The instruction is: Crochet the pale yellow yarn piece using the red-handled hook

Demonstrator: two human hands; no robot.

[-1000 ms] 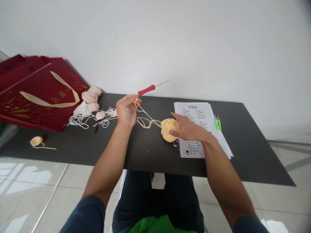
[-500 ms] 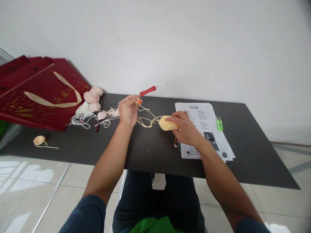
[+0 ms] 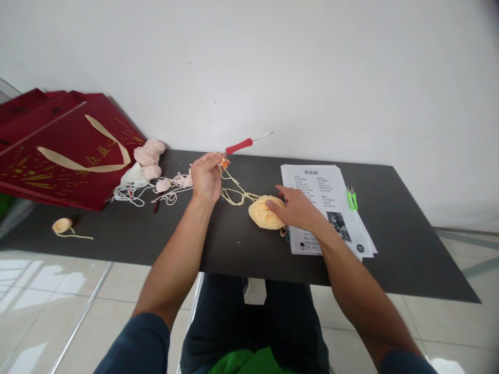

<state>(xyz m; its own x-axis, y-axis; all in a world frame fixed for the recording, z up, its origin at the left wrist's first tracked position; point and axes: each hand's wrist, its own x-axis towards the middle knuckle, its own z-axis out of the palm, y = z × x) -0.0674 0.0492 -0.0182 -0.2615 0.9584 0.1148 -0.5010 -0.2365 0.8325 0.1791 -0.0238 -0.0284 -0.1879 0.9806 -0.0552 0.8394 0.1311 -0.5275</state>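
Dark-grey desk [image 3: 230,246] shows open room along its front edge, lower centre, and far right beyond printed sheets [image 3: 323,189]. Right hand [image 3: 300,209] has just loosened, fingers spread; left hand [image 3: 207,177], left of centre, is clenched. Yellow yarn ball [image 3: 263,214], mid-frame beneath the right thumb, now rests unpinched; red-handled hook [image 3: 239,146] juts from the left grip.

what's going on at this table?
A person's left hand grips a red-handled crochet hook, metal end pointing up and away, with a small orange item at the fingertips. The right hand is open at a yellow yarn ball, thumb over it. Yellow strands run from the ball toward the left hand. Printed sheets and green thread snips lie to the right.
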